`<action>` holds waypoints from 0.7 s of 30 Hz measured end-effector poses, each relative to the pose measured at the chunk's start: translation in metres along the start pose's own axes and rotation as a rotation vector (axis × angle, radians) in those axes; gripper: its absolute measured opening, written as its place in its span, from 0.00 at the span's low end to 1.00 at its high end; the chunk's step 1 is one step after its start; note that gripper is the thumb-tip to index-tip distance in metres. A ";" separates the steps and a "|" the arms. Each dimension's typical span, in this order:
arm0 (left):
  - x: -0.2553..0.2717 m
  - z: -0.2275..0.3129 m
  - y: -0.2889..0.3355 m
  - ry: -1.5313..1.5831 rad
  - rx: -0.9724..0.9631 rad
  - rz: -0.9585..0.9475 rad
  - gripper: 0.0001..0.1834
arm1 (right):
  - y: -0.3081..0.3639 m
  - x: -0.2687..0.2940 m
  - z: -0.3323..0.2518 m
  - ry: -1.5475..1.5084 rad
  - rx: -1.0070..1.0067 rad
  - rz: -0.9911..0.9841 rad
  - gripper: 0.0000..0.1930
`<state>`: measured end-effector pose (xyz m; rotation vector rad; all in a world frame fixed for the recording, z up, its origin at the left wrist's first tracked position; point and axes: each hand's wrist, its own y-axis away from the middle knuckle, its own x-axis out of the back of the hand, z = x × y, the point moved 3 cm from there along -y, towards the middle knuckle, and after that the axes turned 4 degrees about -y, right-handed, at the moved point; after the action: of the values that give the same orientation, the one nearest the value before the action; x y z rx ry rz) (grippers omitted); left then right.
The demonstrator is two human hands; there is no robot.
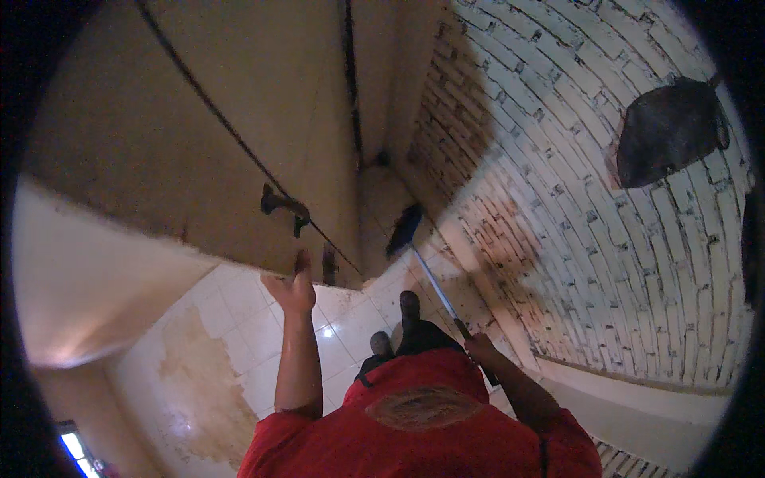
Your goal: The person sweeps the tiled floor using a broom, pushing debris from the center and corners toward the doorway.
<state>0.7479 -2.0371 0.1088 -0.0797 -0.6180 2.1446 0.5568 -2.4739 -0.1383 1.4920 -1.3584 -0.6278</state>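
At frame centre, the left hand (293, 288) presses flat, fingers spread, against the edge of the tan wooden door (239, 159), holding it aside. The right hand (478, 347) grips the blue-handled dark-bristled broom (422, 263), bristles on the tiled floor (231, 319) beside the white brick wall (606, 239).

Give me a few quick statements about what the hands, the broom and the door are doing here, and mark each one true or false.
1. The right hand grips the handle of the long broom with the dark bristle head. True.
2. The left hand rests in the person's lap. False: it is raised, with its fingers at the edge of the tan wooden door.
3. The broom's head lies in the narrow strip between the door and the white painted brick wall. True.
4. The floor is bare grey concrete. False: it is pale square tile with a brownish stain.
5. The person wears a red shirt. True.
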 end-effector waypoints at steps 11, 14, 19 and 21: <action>-0.013 0.016 0.061 -0.760 -0.364 0.627 0.36 | -0.152 0.013 -0.228 0.018 0.406 -0.245 0.20; -0.029 0.022 0.113 -0.583 -0.528 0.316 0.29 | -0.241 0.008 -0.288 0.220 0.556 -0.314 0.15; -0.138 0.036 0.077 -0.297 -0.296 -0.573 0.14 | -0.402 0.058 -0.318 0.281 0.560 0.054 0.08; -0.140 0.037 0.071 -0.319 -0.177 -0.675 0.14 | -0.406 0.042 -0.295 0.269 0.515 -0.046 0.06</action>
<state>0.7711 -2.1949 0.0856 0.3376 -0.8721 1.4529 0.9991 -2.4650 -0.3784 1.9393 -1.3326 -0.0892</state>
